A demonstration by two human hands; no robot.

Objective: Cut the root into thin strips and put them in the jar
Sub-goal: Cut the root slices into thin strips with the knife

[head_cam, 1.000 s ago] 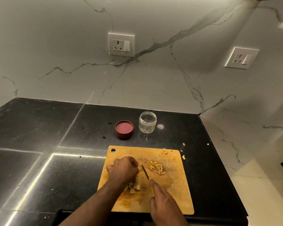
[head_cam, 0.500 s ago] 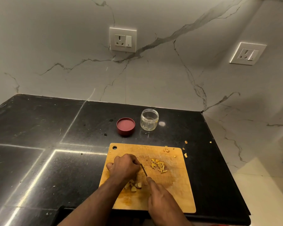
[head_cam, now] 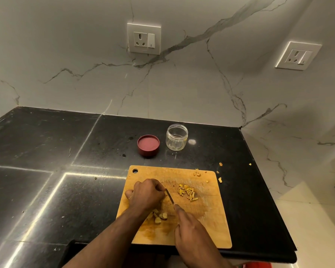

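Observation:
A wooden cutting board [head_cam: 211, 225] lies at the front of the black counter. My left hand [head_cam: 146, 195] is curled over a piece of root on the board; that piece is hidden under the fingers. My right hand [head_cam: 190, 227] grips a knife [head_cam: 170, 196], forefinger along its spine, the blade right beside the left fingertips. A small heap of thin yellow strips [head_cam: 188, 192] lies right of the blade. Several root chunks [head_cam: 159, 217] sit beneath my left wrist. Behind the board stands the clear glass jar [head_cam: 176, 137], open, nothing visible inside.
The jar's red lid [head_cam: 148, 145] lies upside down left of the jar. A few root scraps [head_cam: 219, 172] are scattered on the counter off the board's far right corner. The counter's right edge [head_cam: 267, 190] drops to a pale floor. Marble wall behind.
The view has drifted a little. My left hand and the knife have stayed together at the same spot on the board, the blade close to the fingertips.

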